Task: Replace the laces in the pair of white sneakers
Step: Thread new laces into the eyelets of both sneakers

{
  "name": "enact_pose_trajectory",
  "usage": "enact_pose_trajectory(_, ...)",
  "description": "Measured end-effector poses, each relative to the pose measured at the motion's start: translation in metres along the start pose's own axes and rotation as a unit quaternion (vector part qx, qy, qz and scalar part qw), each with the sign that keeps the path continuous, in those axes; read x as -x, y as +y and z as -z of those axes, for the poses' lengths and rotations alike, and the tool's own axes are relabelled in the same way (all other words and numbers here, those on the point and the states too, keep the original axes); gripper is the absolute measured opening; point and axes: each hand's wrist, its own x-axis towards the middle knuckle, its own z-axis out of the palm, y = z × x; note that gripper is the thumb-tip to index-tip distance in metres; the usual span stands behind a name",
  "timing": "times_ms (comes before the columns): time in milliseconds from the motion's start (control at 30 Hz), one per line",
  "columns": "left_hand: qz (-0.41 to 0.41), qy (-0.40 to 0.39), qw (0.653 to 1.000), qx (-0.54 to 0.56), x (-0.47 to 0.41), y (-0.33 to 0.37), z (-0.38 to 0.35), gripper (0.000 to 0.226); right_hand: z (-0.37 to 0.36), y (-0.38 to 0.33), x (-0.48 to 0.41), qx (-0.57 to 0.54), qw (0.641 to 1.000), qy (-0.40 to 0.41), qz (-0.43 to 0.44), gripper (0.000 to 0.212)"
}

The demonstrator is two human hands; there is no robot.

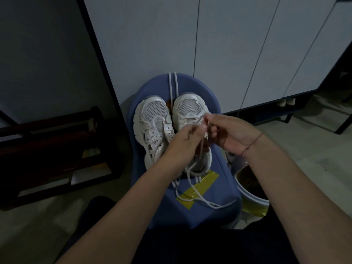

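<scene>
Two white sneakers stand side by side, toes away from me, on a blue chair seat (219, 199). The left sneaker (152, 122) has no lace in its eyelets. Over the right sneaker (188, 109) my left hand (181, 143) and my right hand (232, 132) each pinch a strand of a white lace (202, 140) above its tongue. The lace's loose ends (209, 203) trail toward me over the seat. Another white lace (176, 86) lies doubled beyond the toes.
Yellow tape (198, 187) is stuck on the seat below the shoes. A round bin (249, 197) stands right of the chair. A dark wooden rack (57, 153) sits on the floor at left. White cabinet doors (228, 44) rise behind the chair.
</scene>
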Motion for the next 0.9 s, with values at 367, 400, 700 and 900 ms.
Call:
enact_pose_trajectory(367, 0.036, -0.030, 0.999, -0.003, 0.003, -0.010, 0.026, 0.029, 0.000, 0.021, -0.003, 0.114, 0.992, -0.011, -0.059, 0.018)
enact_pose_trajectory(400, 0.033, -0.033, 0.999, -0.004, 0.002, -0.010, 0.025, 0.028, -0.004, 0.028, -0.004, 0.124, 0.991, -0.018, -0.043, 0.019)
enact_pose_trajectory(700, 0.027, -0.023, 0.999, -0.034, -0.004, -0.012, 0.032, 0.034, 0.031, -0.013, -0.018, -0.159, 0.972, 0.163, 0.063, 0.021)
enact_pose_trajectory(900, 0.035, -0.024, 0.998, -0.036, -0.007, -0.019, 0.027, 0.032, -0.001, 0.023, -0.008, 0.048, 0.996, 0.025, -0.066, 0.023)
